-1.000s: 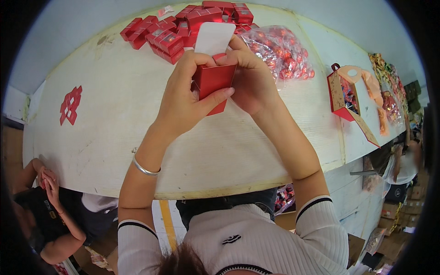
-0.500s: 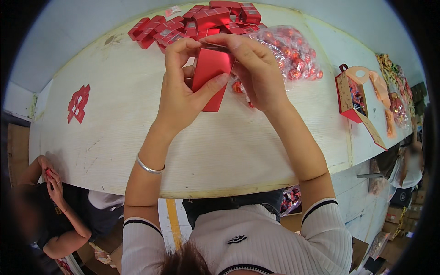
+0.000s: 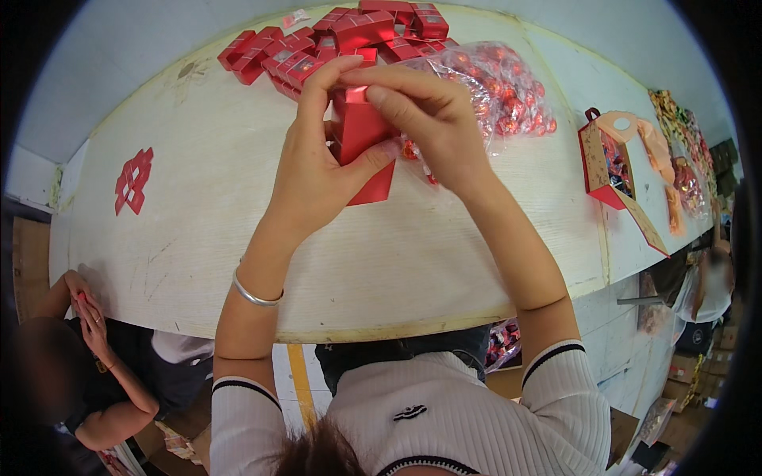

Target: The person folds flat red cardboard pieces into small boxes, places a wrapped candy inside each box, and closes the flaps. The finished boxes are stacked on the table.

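Note:
A small red cardboard box [image 3: 361, 131] is held up over the table between both my hands. My left hand [image 3: 317, 163] grips it from the left, its thumb across the near face. At the box's top end, the fingers and thumb of my right hand [image 3: 432, 119] press on the end flap. Behind my right hand lies a clear plastic bag [image 3: 512, 91] of red-wrapped candies, with a few loose candies next to my fingers. A heap of red boxes [image 3: 365, 32] is piled at the far side of the table.
A flat red cut-out card [image 3: 133, 181] lies at the left of the table [image 3: 214, 198]. On the right, an open red and tan gift box [image 3: 607, 166] stands beside peach ribbon. Another person [image 3: 103, 349] sits at the lower left, hands at the table's edge.
The right fingers have closed down over the box's top end, and the flap seen raised before is now folded in. The box has tilted slightly and sits a little lower.

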`<action>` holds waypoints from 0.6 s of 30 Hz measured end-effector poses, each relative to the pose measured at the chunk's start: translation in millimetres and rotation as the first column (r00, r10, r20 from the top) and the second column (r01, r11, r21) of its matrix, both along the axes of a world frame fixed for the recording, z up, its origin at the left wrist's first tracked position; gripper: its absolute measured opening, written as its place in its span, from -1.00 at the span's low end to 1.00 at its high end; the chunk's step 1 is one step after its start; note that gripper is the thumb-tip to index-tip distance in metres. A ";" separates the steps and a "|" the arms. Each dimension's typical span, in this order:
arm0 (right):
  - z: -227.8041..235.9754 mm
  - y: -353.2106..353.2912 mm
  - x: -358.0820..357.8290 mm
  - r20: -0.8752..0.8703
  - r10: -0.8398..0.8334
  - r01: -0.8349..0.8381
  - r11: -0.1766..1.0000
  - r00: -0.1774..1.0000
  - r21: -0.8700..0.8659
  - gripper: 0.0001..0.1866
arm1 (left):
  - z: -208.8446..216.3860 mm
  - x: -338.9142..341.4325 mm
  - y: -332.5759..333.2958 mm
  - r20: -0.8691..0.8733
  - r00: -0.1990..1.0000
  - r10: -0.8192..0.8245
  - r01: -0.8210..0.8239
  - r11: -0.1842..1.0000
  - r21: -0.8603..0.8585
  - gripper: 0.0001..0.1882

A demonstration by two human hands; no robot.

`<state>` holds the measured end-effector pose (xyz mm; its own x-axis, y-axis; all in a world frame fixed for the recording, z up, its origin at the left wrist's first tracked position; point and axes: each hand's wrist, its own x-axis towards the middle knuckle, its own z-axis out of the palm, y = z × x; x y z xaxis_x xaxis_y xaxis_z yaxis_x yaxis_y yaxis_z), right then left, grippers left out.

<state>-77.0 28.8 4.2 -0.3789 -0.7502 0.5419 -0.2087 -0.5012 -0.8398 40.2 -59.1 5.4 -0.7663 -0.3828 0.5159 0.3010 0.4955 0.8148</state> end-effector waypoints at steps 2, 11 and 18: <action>-4.1 -4.0 7.3 -0.044 0.003 -0.005 0.999 0.999 -0.047 -0.78 | -2.7 -2.0 -2.7 -0.059 0.998 -0.029 0.032 0.999 0.043 -0.32; -11.6 -8.5 3.9 -0.014 -0.009 0.011 0.985 1.000 0.172 -0.73 | 2.6 3.3 -13.7 0.102 0.989 -0.109 0.070 0.941 0.330 -0.26; 27.9 -32.4 -22.1 -0.401 -0.343 0.371 0.929 0.849 -0.009 -0.79 | 10.2 10.4 -35.5 -0.181 0.931 0.317 -0.302 0.947 0.109 -0.36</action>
<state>-99.1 -3.7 32.1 -0.3962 -0.6430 0.6554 -0.6787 -0.2757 -0.6807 50.5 -94.6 15.6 -0.4917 -0.6300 0.6011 0.2981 0.5268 0.7960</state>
